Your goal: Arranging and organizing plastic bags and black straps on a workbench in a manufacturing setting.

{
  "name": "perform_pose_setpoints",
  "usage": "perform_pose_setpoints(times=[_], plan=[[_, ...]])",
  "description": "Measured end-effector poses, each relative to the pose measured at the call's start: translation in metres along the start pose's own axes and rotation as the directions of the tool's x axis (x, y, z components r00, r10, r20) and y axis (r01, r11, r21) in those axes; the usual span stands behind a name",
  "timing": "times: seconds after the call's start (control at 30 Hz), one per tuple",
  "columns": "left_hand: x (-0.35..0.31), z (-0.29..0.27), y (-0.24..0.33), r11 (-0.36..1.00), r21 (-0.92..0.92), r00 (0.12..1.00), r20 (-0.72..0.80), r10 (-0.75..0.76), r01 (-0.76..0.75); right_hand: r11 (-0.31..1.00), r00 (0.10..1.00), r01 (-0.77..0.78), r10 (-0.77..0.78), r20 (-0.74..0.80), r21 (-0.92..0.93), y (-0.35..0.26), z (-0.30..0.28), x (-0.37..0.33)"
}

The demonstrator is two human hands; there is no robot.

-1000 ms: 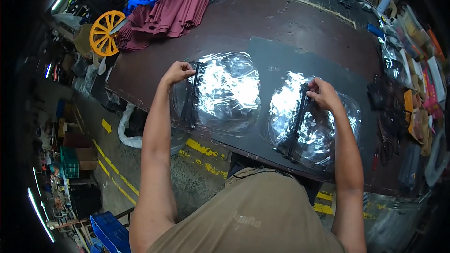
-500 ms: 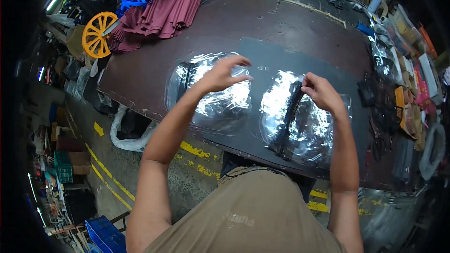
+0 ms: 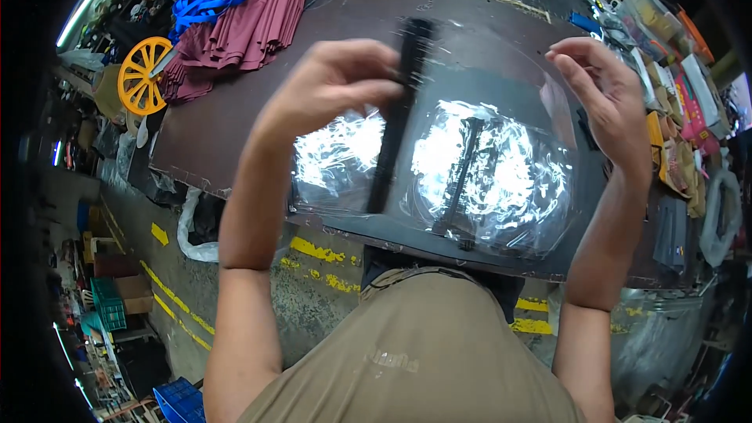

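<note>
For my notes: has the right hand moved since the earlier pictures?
Yes: the right hand is now farther right and higher in view, judged against the orange wheel.

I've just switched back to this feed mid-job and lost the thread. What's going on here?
A person at a brown table has a black strip in the left hand, above the table and blurred. Clear film seems to spread from it toward the right hand, which is also raised; whether that hand grips it, I can't tell. Below lie glossy clear plastic on the left and more on the right, the latter with another black strip.
</note>
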State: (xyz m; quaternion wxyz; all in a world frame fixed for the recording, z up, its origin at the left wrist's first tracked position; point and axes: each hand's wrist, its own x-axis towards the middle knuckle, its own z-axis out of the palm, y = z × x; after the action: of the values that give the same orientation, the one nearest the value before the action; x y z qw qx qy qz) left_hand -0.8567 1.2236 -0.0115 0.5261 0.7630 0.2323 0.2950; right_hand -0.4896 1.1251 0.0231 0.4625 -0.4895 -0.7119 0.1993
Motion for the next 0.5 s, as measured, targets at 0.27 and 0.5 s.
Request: perform_pose_setpoints(times=[0.27,0.5], plan=[[-0.1,-0.157,-0.137,0.858,0.077,0.827,-0.322,-0.46,0.507,0.87,0.867,-0.293,0.417,0.274,-0.396,0.177,0.102,-0.014],[-0.149,-0.174,-0.234,0.749,0.025,0.705,-0.359,-0.612,0.663,0.707,0.762,-0.321,0.588,0.271,-0.63,0.221,0.142,-0.02]])
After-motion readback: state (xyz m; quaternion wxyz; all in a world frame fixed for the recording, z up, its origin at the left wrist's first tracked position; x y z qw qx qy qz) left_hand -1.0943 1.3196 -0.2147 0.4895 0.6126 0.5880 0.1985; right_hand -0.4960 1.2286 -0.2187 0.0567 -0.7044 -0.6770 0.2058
